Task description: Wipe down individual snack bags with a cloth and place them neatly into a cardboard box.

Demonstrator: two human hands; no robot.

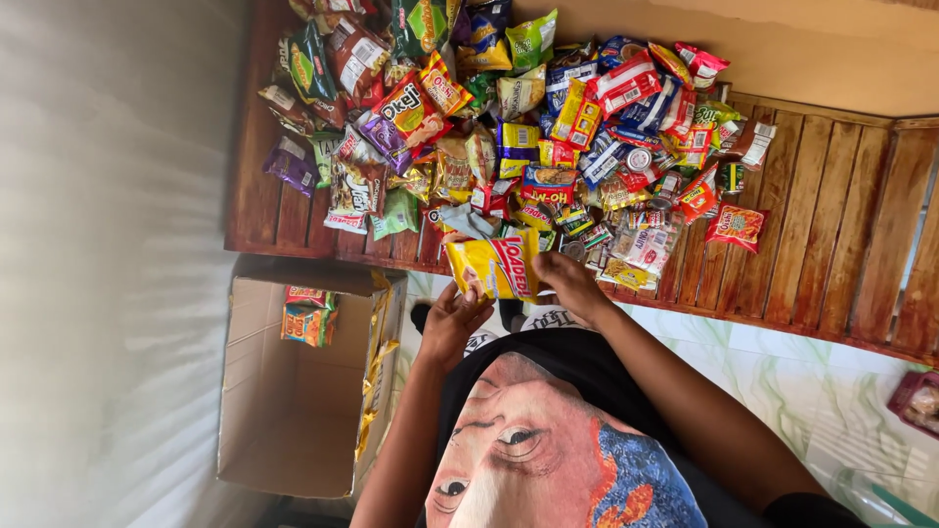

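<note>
Fingers of both hands grip a yellow packet beside heaped snacks, cardboard box near.

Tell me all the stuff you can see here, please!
Yellow and red snack packet: one, held in both hands at the near edge of the bench.
Heap of snack packets: too many to count, red, yellow, green, blue and purple, piled on the bench.
Orange-red packet: one, lying apart at the right of the heap.
Wooden slatted bench: one, reddish brown, across the top.
Cardboard box: one, brown, open, on the floor at the left.
Packets in the box: about two, orange and green, at its far end.
Tiled floor: pale with green veins, under the bench.
Left hand: holds the packet's lower edge.
Right hand: holds the packet's right side.
</note>
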